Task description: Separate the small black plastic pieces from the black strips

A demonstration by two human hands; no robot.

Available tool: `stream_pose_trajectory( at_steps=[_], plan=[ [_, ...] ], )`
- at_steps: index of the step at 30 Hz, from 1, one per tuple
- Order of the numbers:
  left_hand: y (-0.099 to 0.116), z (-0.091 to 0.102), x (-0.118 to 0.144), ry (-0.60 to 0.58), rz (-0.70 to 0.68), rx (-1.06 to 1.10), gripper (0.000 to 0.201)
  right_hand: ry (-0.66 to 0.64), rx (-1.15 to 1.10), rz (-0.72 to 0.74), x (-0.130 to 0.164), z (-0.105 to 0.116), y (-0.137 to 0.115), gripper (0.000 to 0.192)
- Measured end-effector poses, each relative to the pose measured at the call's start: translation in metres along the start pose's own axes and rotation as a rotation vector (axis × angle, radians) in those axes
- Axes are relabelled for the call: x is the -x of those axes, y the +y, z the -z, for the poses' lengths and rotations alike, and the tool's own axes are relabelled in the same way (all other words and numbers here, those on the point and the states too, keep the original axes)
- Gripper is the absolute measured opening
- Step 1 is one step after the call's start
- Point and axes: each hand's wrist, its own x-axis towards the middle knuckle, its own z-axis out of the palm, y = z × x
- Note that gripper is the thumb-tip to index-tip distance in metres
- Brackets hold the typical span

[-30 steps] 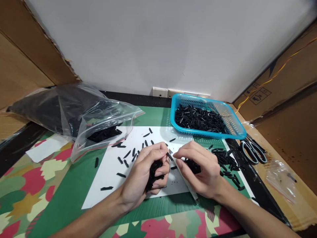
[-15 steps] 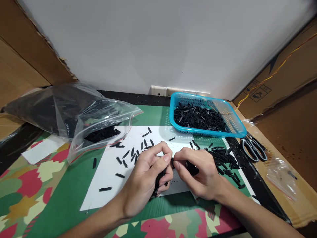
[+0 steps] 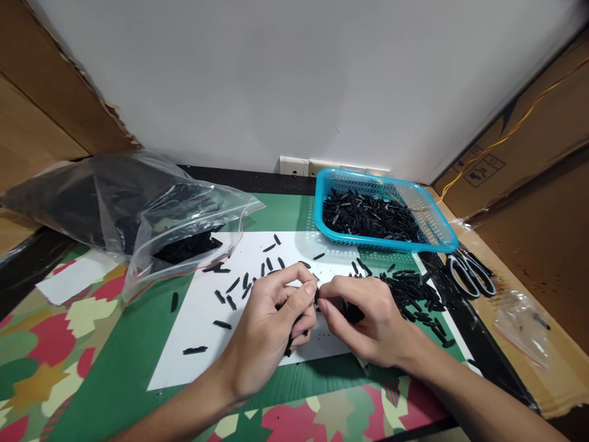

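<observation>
My left hand [image 3: 283, 316] is curled around several small black strip-like pieces, whose dark ends show under the fingers. Thumb and forefinger of my right hand [image 3: 361, 313] pinch a small black piece [image 3: 317, 297] right at the left fingertips; the hands almost meet over the white paper [image 3: 184, 362]. Loose black pieces [image 3: 222, 324] lie scattered on the paper left of the hands. To the right, a heap of the same pieces [image 3: 416, 291] sits beside my right hand and is partly hidden by it. Their exact kind is too small to make out.
A blue plastic basket [image 3: 386, 245] of black pieces stands at the back right. At the left lies a clear zip bag [image 3: 151, 202] full of black pieces. Scissors [image 3: 469, 276] and a small clear bag [image 3: 522, 328] rest at the right, near cardboard [image 3: 538, 245].
Both hands stay together and have barely shifted. The fingers of my left hand have moved slightly around the black pieces. The whole view has shifted a little.
</observation>
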Motion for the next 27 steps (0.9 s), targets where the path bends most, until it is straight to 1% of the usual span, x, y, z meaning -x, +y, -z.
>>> stream_pose_trajectory(
  at_steps=[5,7,11,14,17,20,22,25,27],
  plan=[
    [-0.002,0.001,-0.002,0.039,0.002,-0.032,0.024,-0.057,-0.047,-0.088,-0.001,0.0,0.0,0.014],
    [-0.003,0.0,-0.001,0.041,-0.001,-0.051,0.024,-0.017,-0.075,-0.09,-0.001,-0.003,-0.001,0.017],
    [-0.002,-0.001,0.001,-0.02,0.009,-0.044,0.027,0.135,-0.102,-0.119,-0.003,-0.008,-0.003,0.024],
    [0.003,-0.001,0.001,-0.034,0.076,0.039,0.031,0.18,-0.136,-0.218,-0.005,-0.005,-0.005,0.019],
    [0.012,-0.002,-0.001,0.017,0.169,0.17,0.032,0.182,-0.244,-0.276,-0.006,0.0,-0.004,0.012],
    [0.018,-0.002,-0.004,0.087,0.209,0.253,0.028,0.155,-0.271,-0.247,-0.004,0.001,-0.003,0.006],
    [0.018,-0.002,-0.004,0.11,0.213,0.268,0.027,0.157,-0.236,-0.225,-0.002,0.0,-0.002,0.009],
    [0.017,-0.002,-0.003,0.1,0.209,0.243,0.028,0.145,-0.202,-0.211,-0.002,-0.002,-0.001,0.006],
    [0.015,-0.002,-0.003,0.088,0.204,0.228,0.028,0.139,-0.198,-0.207,-0.002,-0.002,-0.001,0.008]
  ],
)
